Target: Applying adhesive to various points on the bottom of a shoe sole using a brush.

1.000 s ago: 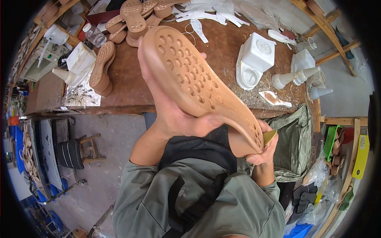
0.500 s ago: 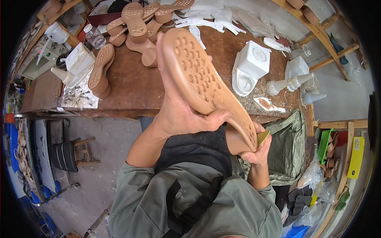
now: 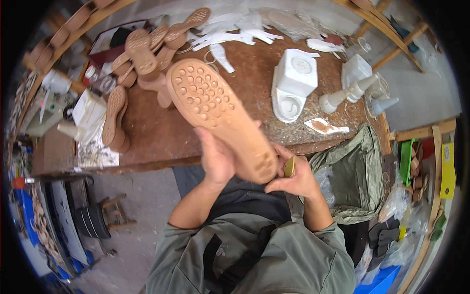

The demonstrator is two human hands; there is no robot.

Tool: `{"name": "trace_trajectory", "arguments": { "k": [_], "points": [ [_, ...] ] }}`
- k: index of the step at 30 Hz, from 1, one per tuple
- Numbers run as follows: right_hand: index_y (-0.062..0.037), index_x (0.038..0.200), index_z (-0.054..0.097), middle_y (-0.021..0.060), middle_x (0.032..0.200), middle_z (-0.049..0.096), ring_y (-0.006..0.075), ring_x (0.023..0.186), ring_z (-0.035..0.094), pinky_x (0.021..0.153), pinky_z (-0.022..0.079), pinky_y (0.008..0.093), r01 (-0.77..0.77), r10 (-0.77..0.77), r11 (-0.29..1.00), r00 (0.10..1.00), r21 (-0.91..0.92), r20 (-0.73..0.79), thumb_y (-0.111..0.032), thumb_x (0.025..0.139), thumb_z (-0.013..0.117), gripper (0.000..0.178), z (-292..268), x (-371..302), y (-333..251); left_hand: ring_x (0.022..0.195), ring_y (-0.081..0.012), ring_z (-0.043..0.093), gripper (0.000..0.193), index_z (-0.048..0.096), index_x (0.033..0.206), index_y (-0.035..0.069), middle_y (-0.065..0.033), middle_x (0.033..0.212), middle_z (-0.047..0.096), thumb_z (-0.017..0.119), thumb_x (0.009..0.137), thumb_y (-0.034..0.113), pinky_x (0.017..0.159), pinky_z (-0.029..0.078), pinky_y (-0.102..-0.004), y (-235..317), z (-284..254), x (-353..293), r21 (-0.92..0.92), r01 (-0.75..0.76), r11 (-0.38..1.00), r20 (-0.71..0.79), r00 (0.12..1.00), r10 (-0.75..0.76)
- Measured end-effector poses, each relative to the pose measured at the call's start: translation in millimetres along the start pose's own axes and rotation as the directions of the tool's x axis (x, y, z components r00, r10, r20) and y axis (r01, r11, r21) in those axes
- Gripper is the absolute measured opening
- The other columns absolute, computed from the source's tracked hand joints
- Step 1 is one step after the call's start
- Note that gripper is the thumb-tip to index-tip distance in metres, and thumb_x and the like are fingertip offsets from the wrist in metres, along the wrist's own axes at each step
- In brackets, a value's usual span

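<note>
A tan shoe sole (image 3: 205,100) is held up over the table's front edge, its dimpled underside facing me and its toe end pointing away to the left. My left hand (image 3: 217,159) grips it along the left side near the middle, with the thumb against the edge. Close to the heel end, my right hand (image 3: 299,180) has its fingers bent round a small flat olive-gold piece (image 3: 290,167), whose kind I cannot make out. Some right fingers touch the heel or lie just behind it.
Several more tan soles (image 3: 142,49) are piled at the back left of the brown table (image 3: 235,108); one sole (image 3: 115,120) stands apart. A white container (image 3: 297,73), white nozzle-shaped cones (image 3: 335,100) and white cut pieces (image 3: 223,58) lie around. A green bag (image 3: 360,196) hangs at the right.
The sole has come lower and turned, its underside now facing me more squarely. My right hand has shifted from wrapping the heel to its right side. The view has shifted too.
</note>
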State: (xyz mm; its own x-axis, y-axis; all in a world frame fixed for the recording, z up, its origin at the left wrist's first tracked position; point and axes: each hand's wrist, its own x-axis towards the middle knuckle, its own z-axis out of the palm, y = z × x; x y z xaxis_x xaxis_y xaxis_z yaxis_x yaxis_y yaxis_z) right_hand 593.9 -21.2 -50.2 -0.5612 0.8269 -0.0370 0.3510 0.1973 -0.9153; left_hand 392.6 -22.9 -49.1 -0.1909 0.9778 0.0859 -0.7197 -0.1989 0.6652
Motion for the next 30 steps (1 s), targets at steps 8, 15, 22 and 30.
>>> {"name": "trace_trajectory", "arguments": {
  "k": [8, 15, 22, 30],
  "points": [
    [0.0045, 0.101, 0.057, 0.0109, 0.084, 0.066, 0.0135, 0.06, 0.062, 0.053, 0.05, 0.0232, 0.078, 0.29, 0.849, 0.757, 0.523, -0.585, -0.018, 0.092, 0.06, 0.025, -78.7, 50.6, 63.7, 0.109, -0.0371, 0.056, 0.061, 0.032, 0.137, -0.002, -0.0195, 0.126, 0.05, 0.026, 0.098, 0.044, 0.094, 0.046, -0.0499, -14.7, -41.6, 3.1, -0.248, 0.582, 0.774, 0.123, 0.812, -0.571],
    [0.0036, 0.098, 0.066, 0.0035, 0.075, 0.064, 0.0081, 0.062, 0.056, 0.057, 0.044, 0.0212, 0.023, 0.002, 0.999, 0.778, 0.032, -0.628, -0.007, 0.087, 0.065, 0.015, -62.6, 69.3, 88.3, 0.105, -0.0361, 0.059, 0.066, 0.026, 0.142, 0.001, -0.0231, 0.139, 0.039, 0.023, 0.098, 0.051, 0.09, 0.049, -0.0487, -38.1, -47.9, 8.2, -0.339, 0.627, 0.701, 0.206, 0.777, -0.595],
    [0.0005, 0.096, 0.067, 0.0138, 0.086, 0.067, 0.0201, 0.07, 0.064, 0.063, 0.049, 0.0283, -0.064, -0.033, 0.989, 0.785, -0.135, -0.618, -0.011, 0.085, 0.066, 0.016, -61.9, 74.6, 88.9, 0.105, -0.0328, 0.059, 0.06, 0.026, 0.143, 0.004, -0.0226, 0.138, 0.041, 0.025, 0.098, 0.044, 0.086, 0.052, -0.0491, -42.3, -53.6, 17.4, -0.121, 0.669, 0.733, 0.05, 0.742, -0.669],
    [0.003, 0.091, 0.067, 0.0074, 0.077, 0.067, 0.0109, 0.06, 0.06, 0.054, 0.046, 0.0229, -0.041, 0.186, 0.966, 0.797, 0.256, -0.574, -0.012, 0.088, 0.065, 0.016, -55.2, 79.4, 96.9, 0.104, -0.0317, 0.06, 0.059, 0.028, 0.141, 0.003, -0.0214, 0.136, 0.043, 0.029, 0.098, 0.043, 0.085, 0.052, -0.0488, -45.9, -48.1, 18.0, -0.051, 0.703, 0.71, -0.032, 0.709, -0.704]
  ]
}}
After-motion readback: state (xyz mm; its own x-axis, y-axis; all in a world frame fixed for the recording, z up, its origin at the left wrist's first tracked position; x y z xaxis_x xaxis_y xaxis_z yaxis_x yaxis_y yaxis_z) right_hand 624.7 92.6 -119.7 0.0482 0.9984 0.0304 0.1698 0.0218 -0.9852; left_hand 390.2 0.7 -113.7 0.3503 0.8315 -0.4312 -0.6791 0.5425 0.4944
